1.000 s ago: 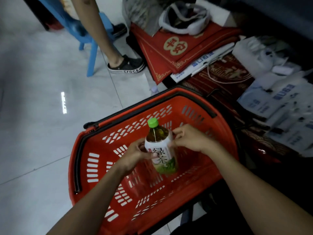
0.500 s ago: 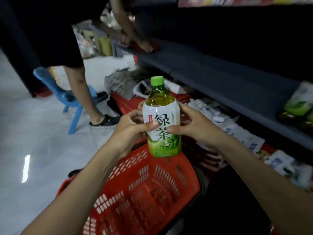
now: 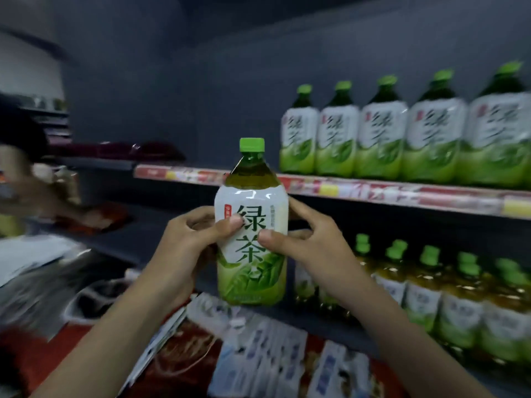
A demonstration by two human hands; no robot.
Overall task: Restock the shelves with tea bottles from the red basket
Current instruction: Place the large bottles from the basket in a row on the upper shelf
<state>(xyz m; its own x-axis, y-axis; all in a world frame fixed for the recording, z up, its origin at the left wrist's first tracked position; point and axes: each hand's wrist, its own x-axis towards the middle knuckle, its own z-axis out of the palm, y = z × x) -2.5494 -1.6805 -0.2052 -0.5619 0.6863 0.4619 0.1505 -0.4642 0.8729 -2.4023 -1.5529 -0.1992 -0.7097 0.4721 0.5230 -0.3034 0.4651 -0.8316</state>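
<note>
Hands meet on one tea bottle (image 3: 252, 225) (upright, green cap): your left hand (image 3: 186, 239) and right hand (image 3: 313, 242) both grip its label. Stocked shelf (image 3: 388, 193) sits just beyond.

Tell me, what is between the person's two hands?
A green-capped tea bottle, upright. The left hand and right hand grip its sides, thumbs on the label. The head view shows it.

A person (image 3: 17, 179) at the left edge is a blur. The last shelf bottle (image 3: 505, 130) runs off the right edge.
</note>
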